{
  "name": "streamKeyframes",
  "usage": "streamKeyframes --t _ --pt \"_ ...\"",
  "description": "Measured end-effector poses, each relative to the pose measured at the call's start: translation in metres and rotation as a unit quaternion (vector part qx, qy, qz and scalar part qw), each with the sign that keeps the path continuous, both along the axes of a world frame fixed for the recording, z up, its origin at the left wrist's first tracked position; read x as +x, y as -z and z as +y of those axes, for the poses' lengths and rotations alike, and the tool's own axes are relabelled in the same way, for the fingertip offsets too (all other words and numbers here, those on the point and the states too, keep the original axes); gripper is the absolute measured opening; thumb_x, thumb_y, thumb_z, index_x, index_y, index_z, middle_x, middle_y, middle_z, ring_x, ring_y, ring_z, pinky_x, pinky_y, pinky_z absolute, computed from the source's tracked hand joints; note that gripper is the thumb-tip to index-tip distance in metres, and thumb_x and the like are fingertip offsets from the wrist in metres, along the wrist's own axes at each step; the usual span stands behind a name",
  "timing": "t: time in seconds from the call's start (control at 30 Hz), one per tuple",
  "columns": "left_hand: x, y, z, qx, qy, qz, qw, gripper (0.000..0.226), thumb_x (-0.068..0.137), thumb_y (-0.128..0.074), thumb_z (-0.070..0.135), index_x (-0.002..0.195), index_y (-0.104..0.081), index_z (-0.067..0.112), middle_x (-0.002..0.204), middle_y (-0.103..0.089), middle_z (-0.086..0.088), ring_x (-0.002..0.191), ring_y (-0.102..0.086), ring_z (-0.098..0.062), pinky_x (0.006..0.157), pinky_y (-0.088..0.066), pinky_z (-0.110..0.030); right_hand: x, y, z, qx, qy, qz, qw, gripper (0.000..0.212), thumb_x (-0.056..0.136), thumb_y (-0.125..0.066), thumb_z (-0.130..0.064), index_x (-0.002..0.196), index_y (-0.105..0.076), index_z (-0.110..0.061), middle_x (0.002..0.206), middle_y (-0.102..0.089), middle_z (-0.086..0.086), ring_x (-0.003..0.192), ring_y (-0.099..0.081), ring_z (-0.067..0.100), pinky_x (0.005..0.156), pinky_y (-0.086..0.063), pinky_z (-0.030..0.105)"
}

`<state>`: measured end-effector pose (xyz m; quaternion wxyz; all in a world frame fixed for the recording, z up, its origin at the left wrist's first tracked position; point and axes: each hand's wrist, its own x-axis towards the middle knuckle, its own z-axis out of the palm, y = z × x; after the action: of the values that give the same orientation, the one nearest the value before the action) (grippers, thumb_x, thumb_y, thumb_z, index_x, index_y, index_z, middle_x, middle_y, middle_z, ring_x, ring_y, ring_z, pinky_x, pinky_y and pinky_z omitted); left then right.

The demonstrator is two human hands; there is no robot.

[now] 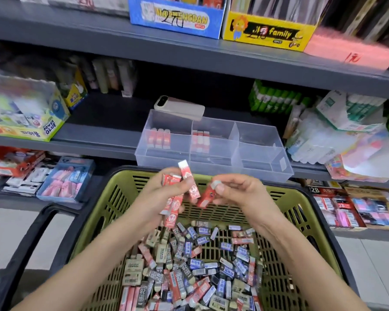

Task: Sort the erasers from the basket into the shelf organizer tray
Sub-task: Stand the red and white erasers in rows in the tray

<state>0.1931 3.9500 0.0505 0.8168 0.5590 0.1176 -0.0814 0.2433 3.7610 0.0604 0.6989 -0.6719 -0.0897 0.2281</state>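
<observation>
one red eraser [208,196] hangs pinched by its white end in the right hand's [238,189] fingertips, over the far side of the green basket [310,212], its long axis tilted down-left. just beside it the left hand [154,196] grips a bunch of red erasers [177,198], mostly upright. mixed erasers [189,265] heap the basket floor. past the rim, the clear tray [263,158] holds standing red rows [160,138] in its two left compartments; a phone [180,107] lies behind.

light: bright, even, soft shadows | blur: smear far left and right of fingers [228,184], sharper below them | edges: shelf [189,52] bows, wide-angle
</observation>
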Motion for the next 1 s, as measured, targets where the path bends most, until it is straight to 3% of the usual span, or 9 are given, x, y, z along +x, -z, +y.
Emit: streamKeyframes --t 0.13,0.2,0.27,0.37,0.47,0.57,0.8,0.9,1.0 --pt "0.01 -0.029 0.029 0.008 -0.073 -0.108 0.991 0.019 0.065 -0.079 0.024 0.08 -0.068 0.024 0.069 -0.068 -0.007 0.058 -0.064 -0.019 0.042 -0.043 -0.021 0.027 -0.03 0.038 -0.018 0.05 -0.137 0.989 0.013 0.074 -0.071 -0.03 0.086 -0.075 -0.031 0.081 -0.073 -0.009 0.073 -0.062 0.001 0.064 -0.05 0.016" --pt "0.018 -0.039 0.041 0.033 -0.11 -0.148 0.982 0.011 0.071 -0.073 0.024 0.074 -0.07 0.034 0.069 -0.069 -0.002 0.058 -0.065 -0.017 0.043 -0.043 -0.02 0.051 -0.035 0.061 -0.045 0.102 -0.203 0.973 0.011 0.081 -0.071 -0.019 0.09 -0.073 -0.023 0.076 -0.071 -0.01 0.07 -0.059 0.0 0.065 -0.049 0.015" --pt "0.026 -0.045 0.05 0.062 -0.147 -0.168 0.973 0.014 0.074 -0.071 0.023 0.076 -0.07 0.037 0.07 -0.07 0.002 0.058 -0.066 -0.014 0.045 -0.045 -0.02 0.079 -0.035 0.083 -0.081 0.143 -0.218 0.962 0.011 0.082 -0.071 -0.015 0.092 -0.07 -0.015 0.073 -0.067 -0.005 0.073 -0.062 0.011 0.075 -0.054 0.029" --pt "0.039 -0.046 0.062 0.099 -0.194 -0.175 0.96 0.019 0.079 -0.072 0.018 0.077 -0.067 0.035 0.067 -0.069 0.0 0.057 -0.065 -0.014 0.046 -0.046 -0.022 0.116 -0.03 0.106 -0.201 0.154 -0.243 0.936 0.014 0.08 -0.071 -0.021 0.092 -0.07 -0.015 0.082 -0.07 0.003 0.086 -0.064 0.026 0.078 -0.053 0.048" --pt "0.05 -0.043 0.068 0.118 -0.208 -0.17 0.956 0.016 0.082 -0.07 0.012 0.086 -0.065 0.027 0.069 -0.069 -0.003 0.058 -0.066 -0.016 0.049 -0.049 -0.024 0.14 -0.02 0.115 -0.335 0.087 -0.285 0.894 0.014 0.077 -0.072 -0.026 0.09 -0.072 -0.02 0.093 -0.072 -0.002 0.096 -0.061 0.022 0.081 -0.051 0.037" --pt "0.059 -0.041 0.073 0.115 -0.189 -0.164 0.961 0.016 0.083 -0.069 0.011 0.093 -0.062 0.022 0.069 -0.07 -0.003 0.058 -0.068 -0.016 0.053 -0.051 -0.027 0.149 -0.017 0.118 -0.477 -0.011 -0.334 0.813 0.013 0.076 -0.07 -0.036 0.087 -0.073 -0.03 0.095 -0.071 -0.01 0.098 -0.06 0.013 0.075 -0.04 0.02" --pt "0.07 -0.039 0.082 0.062 -0.151 -0.133 0.977 0.027 0.073 -0.074 0.026 0.098 -0.065 0.022 0.069 -0.07 -0.004 0.056 -0.065 -0.016 0.049 -0.051 -0.024 0.16 -0.034 0.122 -0.671 -0.199 -0.497 0.512 0.04 0.094 -0.039 -0.048 0.103 -0.07 -0.024 0.114 -0.062 -0.004 0.114 -0.039 0.022 0.097 -0.024 0.037" --pt "0.072 -0.037 0.084 0.033 -0.136 -0.123 0.983 0.035 0.065 -0.073 0.033 0.098 -0.066 0.024 0.07 -0.07 -0.004 0.057 -0.066 -0.017 0.047 -0.049 -0.023 0.157 -0.033 0.123 -0.678 -0.232 -0.526 0.459 0.048 0.099 -0.029 -0.044 0.104 -0.069 -0.017 0.116 -0.061 -0.001 0.115 -0.039 0.024 0.094 -0.024 0.037" --pt "0.072 -0.034 0.085 0.028 -0.128 -0.118 0.984 0.043 0.062 -0.075 0.035 0.103 -0.066 0.024 0.073 -0.071 -0.005 0.058 -0.066 -0.017 0.047 -0.048 -0.022 0.152 -0.032 0.117 -0.667 -0.204 -0.561 0.446 0.046 0.1 -0.028 -0.04 0.103 -0.069 -0.019 0.114 -0.061 0.0 0.111 -0.039 0.024 0.091 -0.024 0.037"
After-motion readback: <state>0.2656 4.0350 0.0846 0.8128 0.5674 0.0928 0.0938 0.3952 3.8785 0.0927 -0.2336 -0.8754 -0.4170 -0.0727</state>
